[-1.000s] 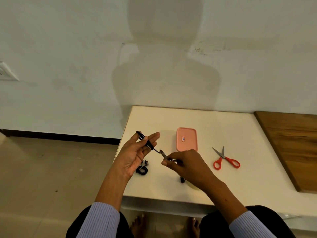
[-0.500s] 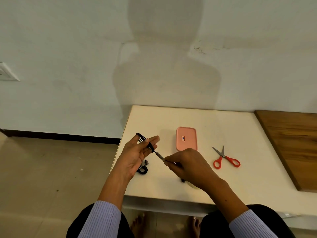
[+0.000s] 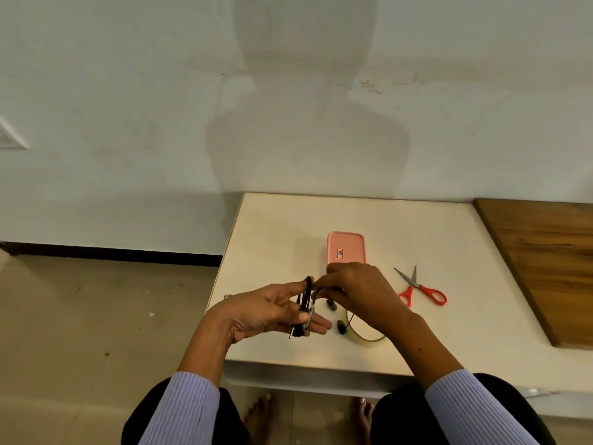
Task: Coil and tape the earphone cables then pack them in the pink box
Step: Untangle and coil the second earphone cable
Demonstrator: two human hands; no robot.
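Left hand grip now holds several loops of earphone cable, my right hand pinching the strand at 3 o'clock: coiling nearly done, taping next.

far tabletop: open | right: scissors | near edge: tape roll (partly hidden) | centre: pink box
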